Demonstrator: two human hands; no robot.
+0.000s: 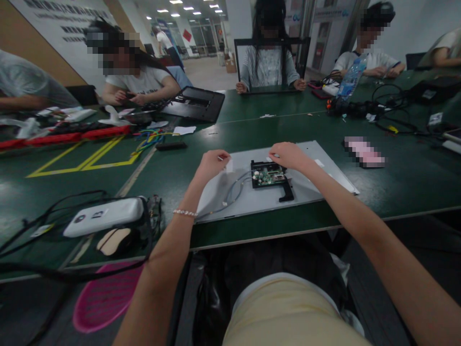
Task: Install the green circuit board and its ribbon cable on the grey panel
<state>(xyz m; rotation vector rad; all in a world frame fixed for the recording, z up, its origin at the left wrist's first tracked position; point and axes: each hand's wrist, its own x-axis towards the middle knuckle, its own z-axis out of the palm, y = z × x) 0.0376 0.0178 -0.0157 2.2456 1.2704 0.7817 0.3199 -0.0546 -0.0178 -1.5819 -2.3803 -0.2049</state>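
Note:
A flat light-grey panel [245, 209] lies before me on the green table. On it rests a green circuit board [268, 177] with black plastic frame pieces around it. A thin grey cable [234, 187] curves leftward from the board over the panel. My left hand [213, 164] is closed over the panel's left part, its fingertips pinching a small, thin, pale piece whose kind I cannot make out. My right hand [290, 154] is closed just behind the board's far edge. A small whitish bit shows at its fingertips, but what it grips is mostly hidden.
To the left lie a white power bank [106, 216], a computer mouse [117, 241] and black cables. Below hangs a pink basket [108, 298]. A pink phone [364, 152] lies right. Across the table, a person holds a black frame [272, 90]; a water bottle [352, 79] stands nearby.

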